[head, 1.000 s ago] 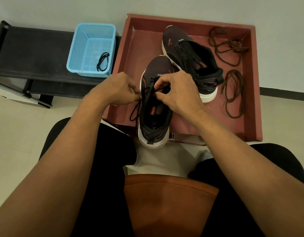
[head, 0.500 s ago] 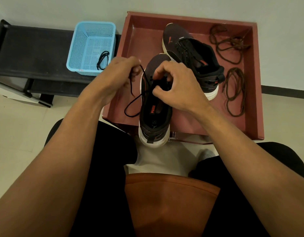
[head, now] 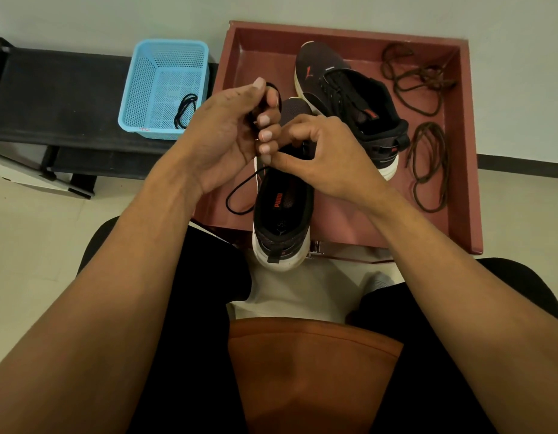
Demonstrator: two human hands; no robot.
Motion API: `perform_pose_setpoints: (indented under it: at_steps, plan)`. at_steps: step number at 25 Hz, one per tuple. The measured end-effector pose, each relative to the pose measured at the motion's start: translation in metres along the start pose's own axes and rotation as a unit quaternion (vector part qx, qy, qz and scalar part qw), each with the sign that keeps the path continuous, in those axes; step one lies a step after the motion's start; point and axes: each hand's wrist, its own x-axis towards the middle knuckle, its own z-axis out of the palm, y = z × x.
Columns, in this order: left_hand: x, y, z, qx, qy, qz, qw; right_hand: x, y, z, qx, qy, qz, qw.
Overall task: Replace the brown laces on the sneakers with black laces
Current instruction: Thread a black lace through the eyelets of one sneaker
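I look down at a red tray (head: 464,158) on the floor. The near sneaker (head: 284,211) lies with its toe inside the tray, and its white heel sticks out over the tray's near edge.

The left hand (head: 227,133) is up over the left part of the tray. Its fingers (head: 265,134) are curled tight together with the nails facing me. They grip the black lace (head: 240,195), and the thumb is pressed on top. A loop of that lace hangs down from the hand beside the sneaker, over the tray's near left corner.

The right hand (head: 331,158) sits on top of the near sneaker, in the middle of the tray. Its thumb and first finger are bent toward each other and hold the sneaker where the lace holes are. Its other fingers are hidden, so I cannot tell how they lie.

The far sneaker (head: 349,101) lies slanted at the back of the tray, with a black lace already through it. Two bunches of brown laces (head: 428,170) lie in the right part of the tray, one at the back and one nearer. A blue basket (head: 165,89) stands just left of the tray on a black bench (head: 52,89). A spare black lace (head: 185,111) lies in the basket.
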Motion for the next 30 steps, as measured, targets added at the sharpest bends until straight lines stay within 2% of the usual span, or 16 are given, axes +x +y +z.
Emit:
perform_pose_setpoints:
  at_steps: [3,5,9,15,20,22,23,24,26,27,28,30]
  plan:
    - [-0.001,0.000,0.001,0.011,0.012,-0.003,1.000,-0.002,-0.001,-0.005,0.027,-0.019,0.002,0.999]
    - [0.000,0.000,0.001,0.007,0.018,0.003,1.000,-0.003,-0.003,-0.010,0.085,-0.032,0.021,0.996]
    - [0.001,-0.002,0.001,0.008,0.025,0.019,0.999,-0.004,-0.003,-0.012,0.163,0.001,0.051,0.985]
    - [0.004,-0.006,0.002,-0.012,0.019,0.017,1.000,-0.004,-0.002,-0.011,0.220,0.017,0.102,0.970]
    - [0.005,-0.008,0.006,-0.029,0.015,0.015,0.999,-0.003,-0.001,-0.010,0.221,0.038,0.128,0.966]
    - [0.007,-0.010,0.003,0.006,0.048,0.025,0.999,-0.003,-0.002,-0.013,0.218,0.043,0.129,0.967]
    - [0.009,-0.012,-0.001,0.079,0.101,0.038,0.991,-0.003,-0.002,-0.015,0.214,0.049,0.130,0.967]
    - [0.011,-0.016,-0.005,0.188,0.170,0.054,0.966,-0.003,-0.001,-0.018,0.209,0.059,0.130,0.967]
    - [0.012,-0.023,-0.013,0.408,0.308,0.119,0.851,-0.002,-0.001,-0.022,0.192,0.080,0.129,0.969]
    - [0.011,-0.024,-0.014,0.473,0.323,0.169,0.802,-0.002,0.000,-0.024,0.182,0.090,0.128,0.971]
    - [0.011,-0.023,-0.013,0.516,0.295,0.218,0.774,-0.001,0.001,-0.025,0.171,0.098,0.126,0.972]
    - [0.011,-0.020,-0.006,0.573,0.194,0.266,0.751,0.000,0.001,-0.027,0.156,0.108,0.132,0.973]
